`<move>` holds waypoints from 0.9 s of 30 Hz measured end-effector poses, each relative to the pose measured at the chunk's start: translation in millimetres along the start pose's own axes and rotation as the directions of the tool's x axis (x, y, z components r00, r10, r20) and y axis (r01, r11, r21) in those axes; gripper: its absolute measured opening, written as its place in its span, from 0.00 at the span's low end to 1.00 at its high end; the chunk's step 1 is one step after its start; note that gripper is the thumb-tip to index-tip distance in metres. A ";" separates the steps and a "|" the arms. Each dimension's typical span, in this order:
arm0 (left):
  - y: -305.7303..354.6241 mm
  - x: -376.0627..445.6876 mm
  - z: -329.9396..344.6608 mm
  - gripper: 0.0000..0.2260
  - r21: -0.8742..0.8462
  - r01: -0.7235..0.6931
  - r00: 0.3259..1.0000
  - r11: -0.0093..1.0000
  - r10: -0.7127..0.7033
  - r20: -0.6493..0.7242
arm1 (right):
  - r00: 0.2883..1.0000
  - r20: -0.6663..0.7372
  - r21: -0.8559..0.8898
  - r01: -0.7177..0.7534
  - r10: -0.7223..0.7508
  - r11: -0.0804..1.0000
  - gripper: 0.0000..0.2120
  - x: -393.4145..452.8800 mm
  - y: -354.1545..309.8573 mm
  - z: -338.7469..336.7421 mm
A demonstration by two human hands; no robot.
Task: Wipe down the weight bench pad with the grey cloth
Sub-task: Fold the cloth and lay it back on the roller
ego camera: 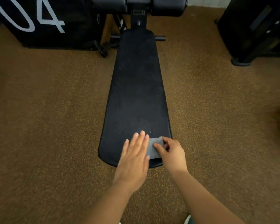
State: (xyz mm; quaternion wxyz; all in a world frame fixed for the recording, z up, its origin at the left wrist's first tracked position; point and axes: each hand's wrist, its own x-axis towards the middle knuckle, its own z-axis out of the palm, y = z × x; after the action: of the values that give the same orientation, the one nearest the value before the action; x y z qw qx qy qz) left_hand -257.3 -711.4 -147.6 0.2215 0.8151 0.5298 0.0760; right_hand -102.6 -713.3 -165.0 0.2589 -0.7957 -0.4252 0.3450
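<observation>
A grey cloth (154, 147) is held flat at the near end of the black bench pad (136, 94).

The surface is seen as a long, dark, matte pad, its long axis running away from the viewer toward the padded rollers (166, 6), narrowing at that far end. The small, rectangular, lightly textured cloth is laid with its long side along the pad. The left hand (134, 159) is spread open and flat beside it; the cloth's right edge is pinched by the right hand (171, 152) fingers (157, 147).
</observation>
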 end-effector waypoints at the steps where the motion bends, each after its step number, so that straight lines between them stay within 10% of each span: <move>1: 0.4 -5.1 9.2 0.26 0.039 -0.028 0.997 0.999 0.025 0.070 | 1.000 0.008 -0.004 0.003 -0.002 1.000 0.19 -1.4 -1.1 0.9; 12: 8.7 5.5 7.2 0.23 -0.090 0.248 0.966 0.964 -0.240 0.093 | 0.977 0.122 0.075 -0.183 0.173 0.980 0.12 -1.2 0.1 2.9; 18: 5.4 39.7 -22.7 0.40 -0.094 0.194 0.954 0.977 -0.165 0.249 | 0.970 0.244 0.225 -0.040 -0.016 0.974 0.07 7.4 -26.8 -45.0; 23: 32.7 81.0 -50.2 0.28 -0.590 0.291 0.930 0.754 -0.078 0.359 | 0.926 0.301 0.264 0.150 -0.229 0.953 0.16 33.8 -50.2 -107.5; 27: 80.1 119.3 -79.9 0.19 -0.647 0.267 0.954 0.714 -0.102 0.282 | 0.904 0.289 0.332 0.214 -0.315 0.919 0.18 59.1 -72.6 -158.5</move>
State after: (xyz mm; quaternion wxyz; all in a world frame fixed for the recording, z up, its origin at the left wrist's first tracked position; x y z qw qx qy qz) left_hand -168.5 -609.2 -54.3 0.5684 0.6235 0.5159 0.1483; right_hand 6.8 -645.0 -33.7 0.3418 -0.6118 -0.5127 0.4960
